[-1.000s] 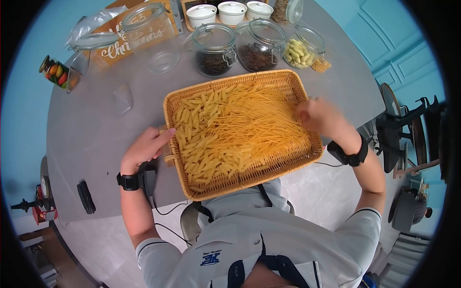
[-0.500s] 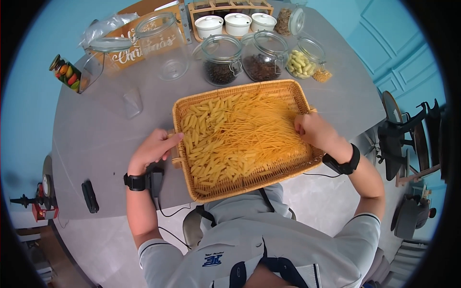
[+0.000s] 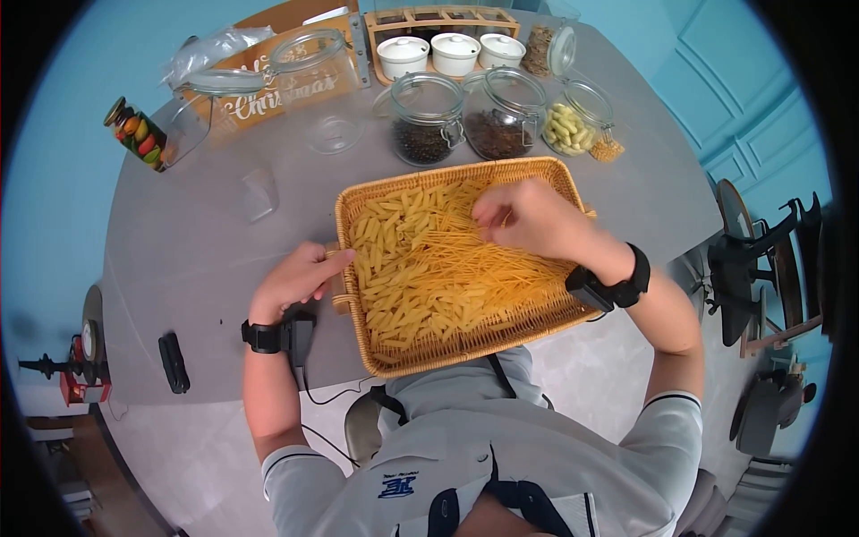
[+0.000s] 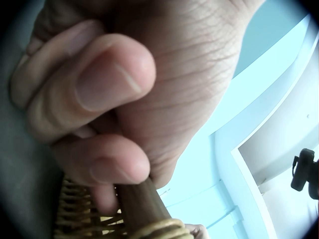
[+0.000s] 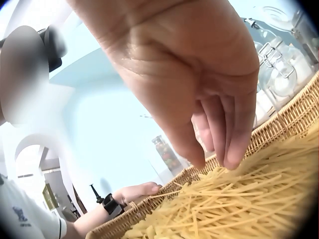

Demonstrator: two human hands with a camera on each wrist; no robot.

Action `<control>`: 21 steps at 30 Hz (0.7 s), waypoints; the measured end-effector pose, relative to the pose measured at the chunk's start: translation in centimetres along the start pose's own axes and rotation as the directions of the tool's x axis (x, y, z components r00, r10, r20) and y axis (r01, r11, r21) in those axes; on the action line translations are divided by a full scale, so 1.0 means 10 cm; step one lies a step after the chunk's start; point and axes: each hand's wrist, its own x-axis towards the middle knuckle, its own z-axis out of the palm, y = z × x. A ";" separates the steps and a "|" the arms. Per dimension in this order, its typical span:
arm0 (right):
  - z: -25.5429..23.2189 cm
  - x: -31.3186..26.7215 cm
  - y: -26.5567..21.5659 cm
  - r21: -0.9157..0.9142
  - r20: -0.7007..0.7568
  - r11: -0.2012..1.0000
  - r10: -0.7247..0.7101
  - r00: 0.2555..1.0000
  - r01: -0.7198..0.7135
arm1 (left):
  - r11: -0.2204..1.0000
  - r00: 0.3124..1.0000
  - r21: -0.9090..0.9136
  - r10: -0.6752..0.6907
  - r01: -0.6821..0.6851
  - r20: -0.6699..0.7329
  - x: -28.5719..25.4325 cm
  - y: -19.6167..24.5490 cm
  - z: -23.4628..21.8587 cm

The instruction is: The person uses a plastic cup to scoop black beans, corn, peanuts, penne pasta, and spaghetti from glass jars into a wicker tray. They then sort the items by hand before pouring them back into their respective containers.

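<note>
A rectangular wicker basket (image 3: 447, 351) with handles holds penne (image 3: 385, 313) on its left and along its front, and spaghetti (image 3: 501, 268) across its right part. My left hand (image 3: 300, 276) grips the basket's left handle; in the left wrist view its fingers (image 4: 112, 82) curl around the wooden handle bar (image 4: 142, 204). Over the back middle of the basket is my right hand (image 3: 537, 219), fingers pointing down. In the right wrist view its thumb and fingertips (image 5: 233, 162) stand apart, right at the top of the spaghetti.
Behind the basket stand clip-top jars with dark contents (image 3: 425, 139), a jar of pale green pieces (image 3: 568, 130) and several white lidded pots (image 3: 455, 55). At left are a large clear jar (image 3: 318, 98), a small clear container (image 3: 259, 192) and a black case (image 3: 174, 362).
My right hand has gone from the basket's right end leftward, over the spaghetti. The left hand keeps its hold on the handle. The head view has shifted slightly.
</note>
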 end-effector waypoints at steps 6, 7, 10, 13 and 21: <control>-0.10 0.60 0.20 0.240 -0.368 0.955 0.256 0.894 -0.175 | 0.999 0.998 -0.028 0.046 -0.045 0.036 -0.01 0.01 -0.01; -0.07 0.72 0.16 0.207 -0.354 0.954 0.281 0.892 -0.218 | 0.998 0.998 -0.032 0.055 -0.053 0.040 -0.01 0.02 -0.01; 0.03 0.97 0.08 0.206 -0.369 0.955 0.279 0.887 -0.214 | 0.998 0.997 -0.031 0.062 -0.061 0.041 0.00 -0.01 -0.01; 0.13 1.19 0.16 0.202 -0.482 0.972 0.206 0.852 -0.120 | 0.998 0.997 -0.027 0.066 -0.065 0.043 0.00 -0.01 -0.02; 0.31 1.48 0.35 0.205 -0.615 0.968 0.243 0.750 -0.145 | 0.997 0.996 -0.046 0.064 -0.061 0.060 0.02 -0.03 -0.03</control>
